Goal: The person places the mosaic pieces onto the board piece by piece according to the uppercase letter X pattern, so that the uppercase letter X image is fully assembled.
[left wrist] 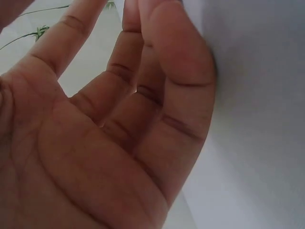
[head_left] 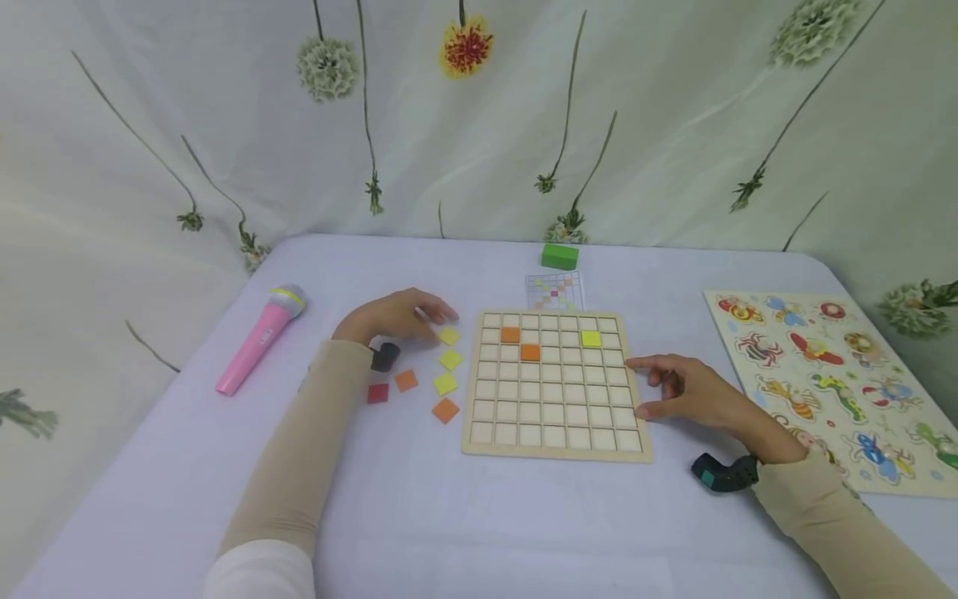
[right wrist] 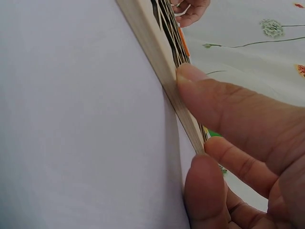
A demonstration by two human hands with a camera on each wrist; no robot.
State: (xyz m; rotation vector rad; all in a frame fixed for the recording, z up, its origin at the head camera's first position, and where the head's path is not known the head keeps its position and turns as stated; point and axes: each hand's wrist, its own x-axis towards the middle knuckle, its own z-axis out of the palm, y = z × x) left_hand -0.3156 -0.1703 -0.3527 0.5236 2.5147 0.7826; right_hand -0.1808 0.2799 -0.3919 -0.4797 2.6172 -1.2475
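A pale wooden grid board (head_left: 557,454) lies flat on the table, with two orange tiles (head_left: 530,353) and one yellow tile (head_left: 590,339) in its squares. At its right edge, my right hand (head_left: 692,393) touches the rim with thumb and index fingertips, seen also in the right wrist view. Left of the board, my left hand (head_left: 400,317) hovers low beside the uppermost loose yellow tile (head_left: 448,336), its fingers loosely bent. The left wrist view shows nothing in the palm. More loose tiles lie below that hand: yellow (head_left: 446,383), orange (head_left: 445,410) and red (head_left: 377,393).
Behind the board lie a printed pattern card (head_left: 555,291) and a green block (head_left: 560,256). A pink toy microphone (head_left: 258,341) rests at the left. A board with insect pictures (head_left: 846,374) lies at the right, close to the right forearm.
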